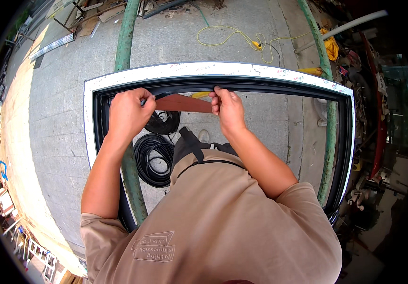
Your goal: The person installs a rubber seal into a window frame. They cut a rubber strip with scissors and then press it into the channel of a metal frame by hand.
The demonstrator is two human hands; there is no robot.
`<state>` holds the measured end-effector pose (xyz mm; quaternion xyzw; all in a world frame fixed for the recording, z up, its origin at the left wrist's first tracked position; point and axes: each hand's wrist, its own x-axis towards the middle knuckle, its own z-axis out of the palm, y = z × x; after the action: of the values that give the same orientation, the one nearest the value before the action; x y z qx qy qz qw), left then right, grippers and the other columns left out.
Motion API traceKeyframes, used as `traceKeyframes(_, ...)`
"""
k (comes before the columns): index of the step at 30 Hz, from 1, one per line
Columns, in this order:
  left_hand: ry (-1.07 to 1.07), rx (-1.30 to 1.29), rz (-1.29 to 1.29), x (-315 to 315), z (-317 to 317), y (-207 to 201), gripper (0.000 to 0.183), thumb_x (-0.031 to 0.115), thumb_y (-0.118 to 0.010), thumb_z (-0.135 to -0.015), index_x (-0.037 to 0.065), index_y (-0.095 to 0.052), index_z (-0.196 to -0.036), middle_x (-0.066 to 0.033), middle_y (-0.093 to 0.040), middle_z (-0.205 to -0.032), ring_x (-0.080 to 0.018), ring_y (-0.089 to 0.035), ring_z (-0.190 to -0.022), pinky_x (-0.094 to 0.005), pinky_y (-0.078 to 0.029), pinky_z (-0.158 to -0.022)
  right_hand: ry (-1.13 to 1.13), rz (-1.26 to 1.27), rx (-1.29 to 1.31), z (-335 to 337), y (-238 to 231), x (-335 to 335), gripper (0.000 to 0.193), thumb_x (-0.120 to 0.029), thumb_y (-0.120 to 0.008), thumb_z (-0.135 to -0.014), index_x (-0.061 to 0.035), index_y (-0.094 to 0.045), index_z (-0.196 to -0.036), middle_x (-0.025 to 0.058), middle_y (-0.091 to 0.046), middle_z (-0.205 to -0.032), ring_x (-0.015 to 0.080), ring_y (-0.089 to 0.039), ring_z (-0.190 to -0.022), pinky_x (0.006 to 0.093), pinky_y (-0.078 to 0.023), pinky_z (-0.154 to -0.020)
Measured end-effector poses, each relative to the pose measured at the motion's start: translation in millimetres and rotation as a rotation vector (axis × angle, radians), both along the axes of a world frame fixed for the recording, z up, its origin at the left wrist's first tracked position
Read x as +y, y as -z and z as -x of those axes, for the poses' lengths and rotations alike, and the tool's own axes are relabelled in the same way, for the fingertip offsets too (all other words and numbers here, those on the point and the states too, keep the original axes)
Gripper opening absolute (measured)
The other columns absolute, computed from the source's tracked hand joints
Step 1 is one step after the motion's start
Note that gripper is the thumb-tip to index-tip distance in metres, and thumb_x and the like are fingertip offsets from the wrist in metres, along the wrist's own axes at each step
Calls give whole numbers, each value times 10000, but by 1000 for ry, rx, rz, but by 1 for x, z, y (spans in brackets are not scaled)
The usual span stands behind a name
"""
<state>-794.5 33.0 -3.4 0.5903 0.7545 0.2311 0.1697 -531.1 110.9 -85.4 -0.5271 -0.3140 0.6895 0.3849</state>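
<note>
A large window frame (89,123), black inside and white-taped on its outer face, lies across two green pipes in front of me. My left hand (129,112) is closed around a thin black rubber strip at the frame's far inner edge. My right hand (227,108) pinches the same black strip (185,89) against the frame's groove a little further right. Between the two hands a flat reddish-brown strip (183,103) shows just below the frame edge. My forearms and tan shirt fill the lower middle.
Coils of black rubber gasket (154,158) lie on the grey paved floor under the frame. The two green pipes (127,35) run away from me. A yellow cord (232,38) lies beyond the frame. Tools and clutter crowd the right side (369,94).
</note>
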Motion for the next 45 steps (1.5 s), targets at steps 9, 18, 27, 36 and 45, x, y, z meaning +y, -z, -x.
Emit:
traceKeyframes(9, -4, -8, -3, 0, -1, 1, 218, 234, -763, -927, 37, -856, -950, -206, -770, -787, -419, -776, -768, -481, -618, -763, 73, -6, 46, -11, 3, 0, 325, -328, -602, -1154, -45, -693, -1023, -7, -607, -763, 102, -530, -628, 282, -423, -575)
traceKeyframes(18, 13, 30, 8, -2, -1, 0, 228, 204, -741, -963, -2, -837, -975, -192, -782, -810, -360, -782, -747, -427, -604, -740, 99, 31, 89, -21, 2, 0, 378, -352, -602, -1167, -29, -724, -1015, -6, -614, -747, 92, -520, -622, 275, -418, -568)
traceKeyframes(27, -21, 17, 45, 0, -3, -1, 227, 250, -755, -957, 52, -864, -982, -213, -783, -827, -431, -778, -813, -495, -618, -797, 72, -57, -36, -18, 4, 1, 419, -397, -597, -1175, -30, -729, -1020, -12, -606, -730, 82, -492, -603, 256, -397, -573)
traceKeyframes(36, 2, 75, 13, -2, -2, 5, 213, 227, -763, -962, 33, -849, -969, -198, -779, -824, -409, -771, -771, -469, -608, -751, -181, 53, 34, 21, -5, -9, 418, -463, -645, -1147, -71, -736, -1033, -45, -609, -747, 66, -513, -614, 257, -400, -576)
traceKeyframes(45, -28, 112, 63, -3, -3, -1, 226, 254, -758, -969, 53, -861, -970, -196, -772, -790, -401, -772, -762, -483, -612, -756, -204, 110, 77, 52, 3, -14, 382, -406, -652, -1119, -75, -744, -951, -39, -597, -740, 80, -525, -617, 273, -409, -581)
